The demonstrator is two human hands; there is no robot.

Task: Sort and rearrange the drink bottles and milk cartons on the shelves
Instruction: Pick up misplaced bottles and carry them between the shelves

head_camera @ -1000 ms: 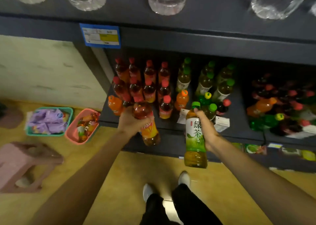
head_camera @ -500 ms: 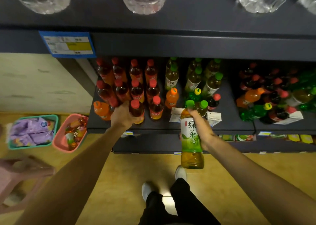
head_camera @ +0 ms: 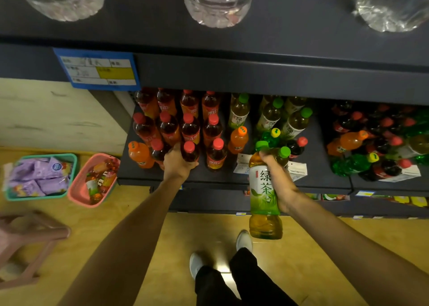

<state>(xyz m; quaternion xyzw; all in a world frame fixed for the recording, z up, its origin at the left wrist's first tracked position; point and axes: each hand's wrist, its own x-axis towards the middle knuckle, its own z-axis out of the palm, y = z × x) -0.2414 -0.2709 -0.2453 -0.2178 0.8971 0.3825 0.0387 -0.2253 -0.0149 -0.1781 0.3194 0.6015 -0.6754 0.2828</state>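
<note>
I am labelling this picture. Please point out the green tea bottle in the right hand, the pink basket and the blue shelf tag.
green tea bottle (head_camera: 264, 189), head view, on its label
pink basket (head_camera: 80, 193), head view, on its rim
blue shelf tag (head_camera: 97, 70), head view, on its middle

Glossy plastic bottles (head_camera: 265, 196), matt shelf (head_camera: 232, 175)

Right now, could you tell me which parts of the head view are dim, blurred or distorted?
Head view: the right shelf section is dim, its bottles murky; the stool at the left edge is blurred; wide-angle bending curves the shelf edge; the green tea bottle is well lit.
</note>
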